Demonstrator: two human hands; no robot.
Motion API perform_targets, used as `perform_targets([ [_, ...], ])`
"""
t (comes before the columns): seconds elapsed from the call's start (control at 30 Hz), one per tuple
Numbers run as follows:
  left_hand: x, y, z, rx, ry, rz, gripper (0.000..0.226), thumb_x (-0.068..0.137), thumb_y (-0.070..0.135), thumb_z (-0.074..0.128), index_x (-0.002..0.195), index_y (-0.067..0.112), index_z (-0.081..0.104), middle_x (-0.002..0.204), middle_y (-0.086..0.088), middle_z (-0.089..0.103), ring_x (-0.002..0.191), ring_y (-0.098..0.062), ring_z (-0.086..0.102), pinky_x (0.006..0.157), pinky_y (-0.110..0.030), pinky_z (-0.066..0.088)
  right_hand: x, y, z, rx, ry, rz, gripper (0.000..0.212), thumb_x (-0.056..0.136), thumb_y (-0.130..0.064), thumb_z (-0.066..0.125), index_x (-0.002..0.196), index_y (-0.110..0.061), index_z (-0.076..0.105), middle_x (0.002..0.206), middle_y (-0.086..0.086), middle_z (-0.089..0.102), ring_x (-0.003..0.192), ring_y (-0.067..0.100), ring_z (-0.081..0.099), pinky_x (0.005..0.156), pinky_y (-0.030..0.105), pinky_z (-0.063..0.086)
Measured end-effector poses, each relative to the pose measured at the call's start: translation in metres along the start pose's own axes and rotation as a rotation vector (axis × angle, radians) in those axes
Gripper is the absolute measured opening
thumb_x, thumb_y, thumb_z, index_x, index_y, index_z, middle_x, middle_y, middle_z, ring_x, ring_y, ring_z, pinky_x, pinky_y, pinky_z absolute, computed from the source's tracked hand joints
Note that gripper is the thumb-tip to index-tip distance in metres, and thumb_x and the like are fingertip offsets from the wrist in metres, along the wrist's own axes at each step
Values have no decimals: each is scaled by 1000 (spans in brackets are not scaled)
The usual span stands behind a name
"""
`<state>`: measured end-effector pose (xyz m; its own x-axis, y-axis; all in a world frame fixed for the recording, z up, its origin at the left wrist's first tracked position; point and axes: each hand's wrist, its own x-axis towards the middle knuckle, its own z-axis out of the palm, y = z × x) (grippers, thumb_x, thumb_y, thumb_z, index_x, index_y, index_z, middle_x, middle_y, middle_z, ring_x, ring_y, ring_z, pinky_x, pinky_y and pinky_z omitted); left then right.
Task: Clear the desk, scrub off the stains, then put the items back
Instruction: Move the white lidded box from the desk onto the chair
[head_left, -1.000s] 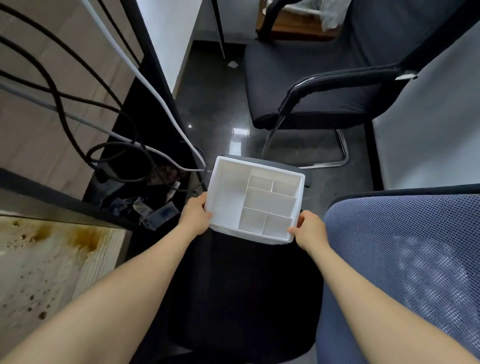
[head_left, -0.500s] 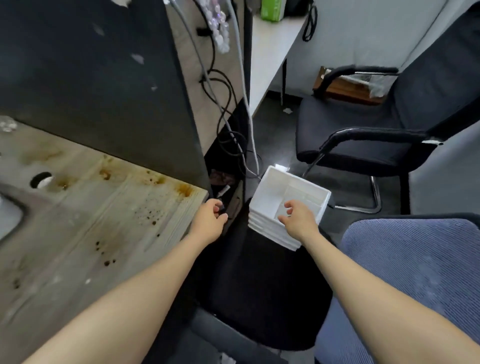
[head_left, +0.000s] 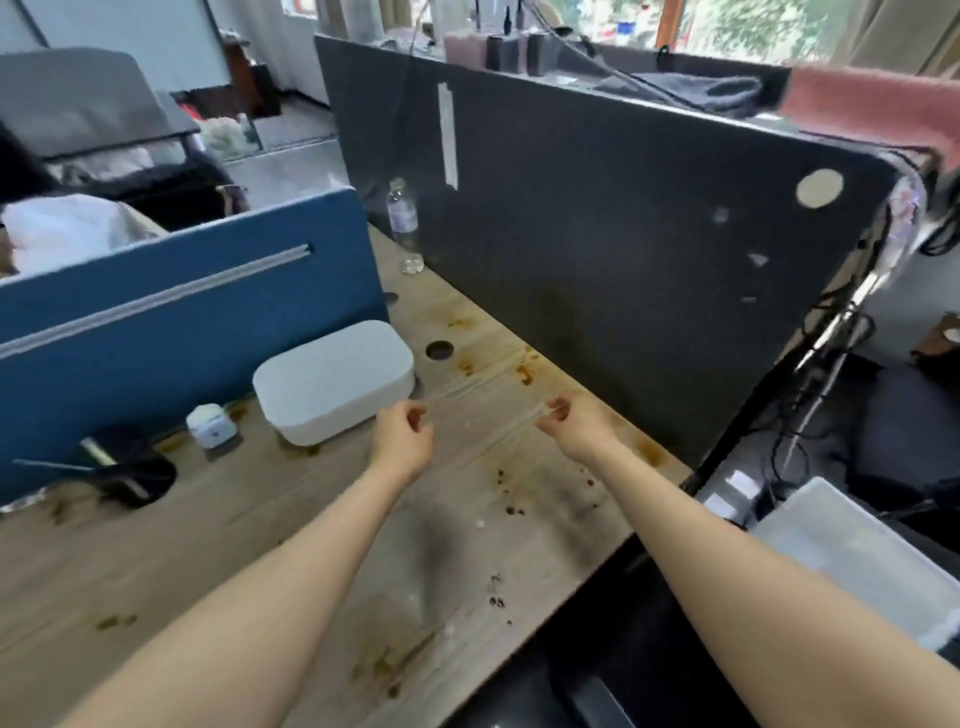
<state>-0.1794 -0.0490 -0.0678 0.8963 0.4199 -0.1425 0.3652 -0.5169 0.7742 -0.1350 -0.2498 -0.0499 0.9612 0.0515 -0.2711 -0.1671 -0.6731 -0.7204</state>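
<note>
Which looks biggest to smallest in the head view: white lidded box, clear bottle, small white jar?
1. white lidded box
2. clear bottle, though it stands farther from the camera, so it may look smaller than it is
3. small white jar

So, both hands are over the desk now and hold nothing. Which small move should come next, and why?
Probably the left hand should reach to the white lidded box just beside it, with the right hand coming across to help lift it off. Both hands are free, the desk carries brown stains, and the box, a small white jar and a bottle are not yet cleared.
</note>
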Motion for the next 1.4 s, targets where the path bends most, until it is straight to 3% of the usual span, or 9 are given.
perform_targets([
  [0.2,45,-61,-77,-1,121,-103,30,93,11,54,123,7,55,123,-8,58,110,-21,54,84,-22,38,35,-73,79,50,-80,-33,32,90,-18,62,120,-12,54,102,2,56,92,15,55,77,27,47],
  [0.37,74,-102,-112,1,197,-208,33,94,14,53,127,10,52,129,-8,53,104,-18,54,77,-23,38,66,-109,124,79,-132,-27,31,90,-20,63,118,-10,54,100,2,55,94,17,54,84,32,47],
  [0.53,95,-136,-122,15,262,-356,44,93,27,57,132,11,46,135,-7,49,118,-24,51,89,-32,40,116,-117,158,111,-174,25,21,93,-28,58,100,-8,57,114,16,60,99,27,57,91,41,45],
  [0.73,127,-153,-109,-5,291,-524,55,93,36,54,139,10,37,142,-10,42,125,-29,45,98,-39,39,175,-108,177,151,-230,114,54,96,-32,53,137,0,38,140,13,45,125,32,45,93,34,39],
  [0.87,157,-151,-87,-199,295,-622,65,93,38,53,145,11,26,149,-8,33,133,-29,37,104,-40,33,212,-98,191,197,-259,142,65,94,-36,54,145,-4,27,148,9,36,132,29,38,100,33,35],
  [0.97,169,-154,-74,-321,308,-619,56,93,33,55,141,11,35,142,-6,44,128,-27,43,96,-33,37,227,-92,203,232,-312,149,70,93,-37,56,147,-6,24,149,10,34,133,28,38,106,36,35],
  [1.17,172,-161,-64,-318,301,-567,49,95,28,52,140,14,39,141,-5,47,128,-26,43,101,-36,36,227,-88,211,358,-374,146,37,95,-26,54,127,-9,53,122,4,58,112,23,54,95,33,44],
  [1.27,167,-157,-68,-365,320,-581,47,95,26,54,138,12,42,139,-6,48,127,-27,45,98,-35,38,221,-86,207,472,-376,181,31,92,-23,58,121,-12,59,121,4,62,110,23,57,101,39,44],
  [1.4,156,-149,-76,-399,300,-551,47,92,25,58,135,10,45,136,-7,52,122,-27,49,96,-37,41,200,-84,188,520,-319,163,26,92,-20,59,117,-13,63,115,3,64,106,22,59,94,35,47],
])
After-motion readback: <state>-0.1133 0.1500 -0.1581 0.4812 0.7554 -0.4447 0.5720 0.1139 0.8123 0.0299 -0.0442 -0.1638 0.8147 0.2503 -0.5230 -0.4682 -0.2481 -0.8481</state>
